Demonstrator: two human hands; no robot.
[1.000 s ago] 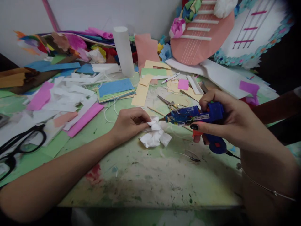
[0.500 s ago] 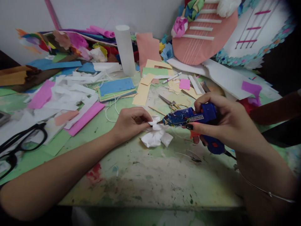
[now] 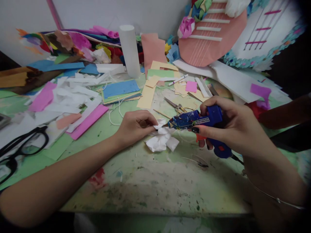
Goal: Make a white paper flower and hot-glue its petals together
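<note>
My left hand (image 3: 136, 126) pinches the edge of a white crepe-paper flower (image 3: 159, 140) just above the table. Wrapped in my right hand (image 3: 228, 126) is a blue glue gun (image 3: 187, 120) with an orange trigger, its nozzle pointing left. The nozzle tip meets the flower's upper folds beside my left fingertips; whether it touches the paper I cannot tell. Behind the gun lie scissors (image 3: 179, 106) with gold handles and a thin wooden stick (image 3: 162, 114).
Stacked coloured paper (image 3: 121, 90), white strips (image 3: 70, 97) and black glasses (image 3: 34, 142) lie on the left. A white paper roll (image 3: 130, 51) stands at the back. Round pink guitar-like decoration (image 3: 211, 38) leans on the wall. The gun's cord (image 3: 237, 159) runs right.
Hardly anything differs. The glue gun and my right hand have shifted very slightly, while my left hand stays on the flower.
</note>
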